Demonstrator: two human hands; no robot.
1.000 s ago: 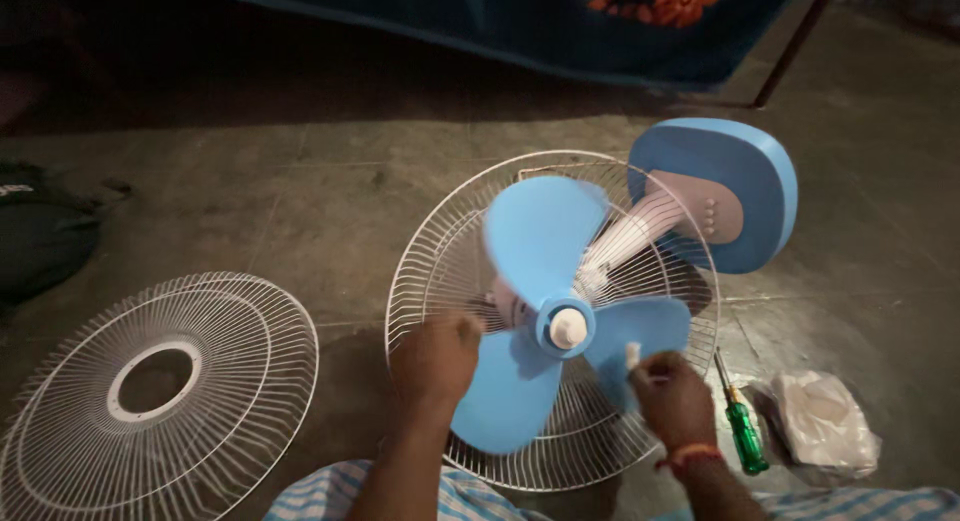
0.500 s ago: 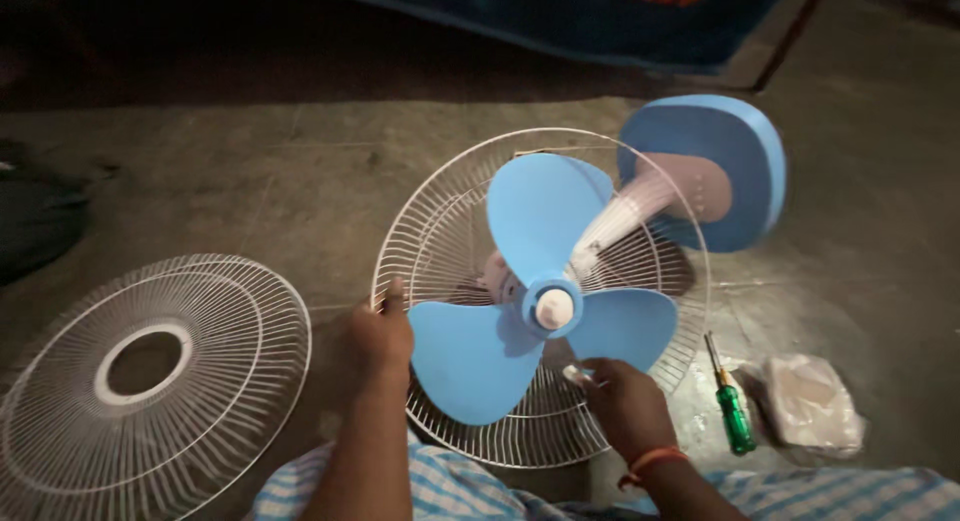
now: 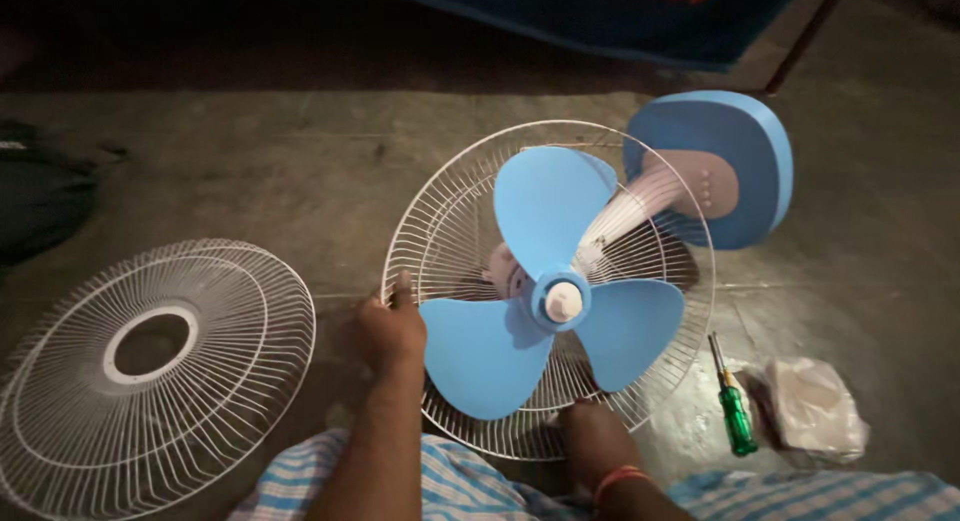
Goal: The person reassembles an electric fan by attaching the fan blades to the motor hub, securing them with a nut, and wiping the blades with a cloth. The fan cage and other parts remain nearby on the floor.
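Fan guard [image 3: 450,196] lies flat on the floor [image 3: 250,171], blue blade [image 3: 550,281] seated on the hub. Head view: my left hand [image 3: 390,331] clenched on the left rim, right hand [image 3: 592,439] at the near rim, grip unclear. Best to steady both sides evenly, fingers clear of the blade, screwdriver [image 3: 732,406] in reach

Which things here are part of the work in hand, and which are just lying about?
In hand: rear grille, gripped by left hand and right hand; blue blades; fan base.
Lying about: loose front grille, green screwdriver, plastic bag, dark bag.
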